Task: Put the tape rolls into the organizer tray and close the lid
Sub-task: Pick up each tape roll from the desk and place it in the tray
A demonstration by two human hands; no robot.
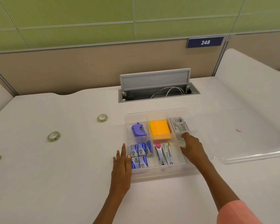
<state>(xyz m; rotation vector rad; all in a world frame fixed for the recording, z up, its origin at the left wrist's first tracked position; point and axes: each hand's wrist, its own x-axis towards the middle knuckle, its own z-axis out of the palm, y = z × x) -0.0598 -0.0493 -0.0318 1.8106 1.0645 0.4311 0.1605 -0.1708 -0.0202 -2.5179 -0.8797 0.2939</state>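
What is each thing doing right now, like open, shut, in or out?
organizer tray: open, lid off
lid: flat on the desk, right of the tray
three tape rolls: out on the desk, left of the tray
left hand: flat against the tray's left side
right hand: in the tray's right compartment
cable hatch: flap up
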